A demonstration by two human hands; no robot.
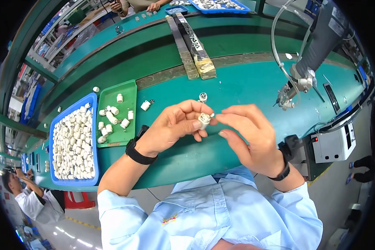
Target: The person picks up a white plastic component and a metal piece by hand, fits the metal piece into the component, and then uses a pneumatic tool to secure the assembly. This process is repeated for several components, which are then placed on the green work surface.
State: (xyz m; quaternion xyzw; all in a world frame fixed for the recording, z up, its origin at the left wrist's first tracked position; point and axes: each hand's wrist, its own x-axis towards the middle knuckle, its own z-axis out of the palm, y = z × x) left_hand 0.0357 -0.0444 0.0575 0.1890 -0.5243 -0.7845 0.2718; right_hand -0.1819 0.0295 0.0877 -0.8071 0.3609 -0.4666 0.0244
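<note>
Above the middle of the green worktop [171, 177], between the two hands, one small part [203, 121] is under handling. It is off-white, short and round-bodied, with its top face turned up and recessed detail visible there; finer features are too small to read. A tiny white bit [213, 115] shows at its upper right; whether it is fixed to the part cannot be told.

Left hand [177, 121]: forearm angled in from the lower left, wrist in a black band [138, 151], thumb and fingers closed on the part. Right hand [252, 135]: forearm from the lower right, fingers curved inward and pointing left, thumb set below them with a moderate gap. Contact between the right fingertips and the white bit cannot be confirmed.

The part sits at the fingertips of the left hand, raised off the worktop, with the right hand's fingertips just to its right.

A standing part [202, 97] is on the worktop just beyond the hands. To the left, a loose part [145, 105] lies near a dark ring [152, 101]. Further left, a green tray [130, 91] holds several similar pieces, and a blue tray [96, 164] beside it is heaped with many more.
</note>
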